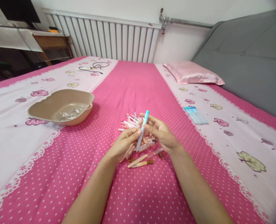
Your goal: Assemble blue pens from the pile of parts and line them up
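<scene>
Both hands are closed on one pen (pixel 140 140) with a bright blue top and a pale lavender-blue barrel, tilted slightly to the right. My left hand (pixel 124 143) pinches it around the middle from the left. My right hand (pixel 163 133) grips it near the blue part, fingers curled behind. Beneath and behind the hands lies a loose heap of pens (pixel 130 121) in pink, white and peach, partly hidden by my fingers. Closer to me, a peach pen with a brown end (pixel 142 164) lies on the pink dotted bedspread (pixel 138 193).
At the left stands a beige plastic basin (pixel 56 105) holding small white pieces (pixel 70 115). A row of light-blue pens (pixel 196 115) lies at the right. Farther off are a pink pillow (pixel 194 72), a black cable (pixel 98 66), a white radiator (pixel 105 35) and a grey headboard (pixel 247 59).
</scene>
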`<state>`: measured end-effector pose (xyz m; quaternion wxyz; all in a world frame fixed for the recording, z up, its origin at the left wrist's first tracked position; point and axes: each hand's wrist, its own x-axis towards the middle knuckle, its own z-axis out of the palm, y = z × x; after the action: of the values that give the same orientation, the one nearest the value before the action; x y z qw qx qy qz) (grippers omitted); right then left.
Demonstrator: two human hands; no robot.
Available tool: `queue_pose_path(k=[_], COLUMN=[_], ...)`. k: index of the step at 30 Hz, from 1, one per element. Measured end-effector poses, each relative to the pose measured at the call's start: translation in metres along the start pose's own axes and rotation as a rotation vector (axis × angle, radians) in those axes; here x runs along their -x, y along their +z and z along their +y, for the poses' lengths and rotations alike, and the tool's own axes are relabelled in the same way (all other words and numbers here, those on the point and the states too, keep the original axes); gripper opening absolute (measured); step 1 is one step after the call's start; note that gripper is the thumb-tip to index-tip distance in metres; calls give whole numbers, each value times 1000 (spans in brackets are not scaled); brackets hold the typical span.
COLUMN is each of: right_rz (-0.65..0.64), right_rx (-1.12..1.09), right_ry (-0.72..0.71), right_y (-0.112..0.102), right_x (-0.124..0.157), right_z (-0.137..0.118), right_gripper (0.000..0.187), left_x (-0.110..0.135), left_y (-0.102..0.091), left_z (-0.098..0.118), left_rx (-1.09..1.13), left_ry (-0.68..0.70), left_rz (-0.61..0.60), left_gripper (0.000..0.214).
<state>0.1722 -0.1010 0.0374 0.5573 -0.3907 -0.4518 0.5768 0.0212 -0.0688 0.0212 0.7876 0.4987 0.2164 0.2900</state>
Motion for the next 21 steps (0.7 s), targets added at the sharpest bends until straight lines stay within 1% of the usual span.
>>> queue_pose_path(k=[3,8,16,18,21], right_rz=[-55,-53,40,35,28], right_rx=[-25,-46,-12,-8,6], right_ry=[11,21,16,11,18], right_y=[-2,-3,-5,-4,-3], right_x=[-1,-3,-3,-2,-1], right_z=[-1,2,5,4,2], right_gripper=[48,46,46,46,44], left_x=[-1,-1,2,2,0], left_y=[0,0,3,4,3], left_z=[0,0,4,4,1], left_rx=[66,82,-27,-58,-143], left_ry=[10,3,-26,-5,72], left_rz=[-28,-23,60,85,152], left_gripper=[27,25,32,31,29])
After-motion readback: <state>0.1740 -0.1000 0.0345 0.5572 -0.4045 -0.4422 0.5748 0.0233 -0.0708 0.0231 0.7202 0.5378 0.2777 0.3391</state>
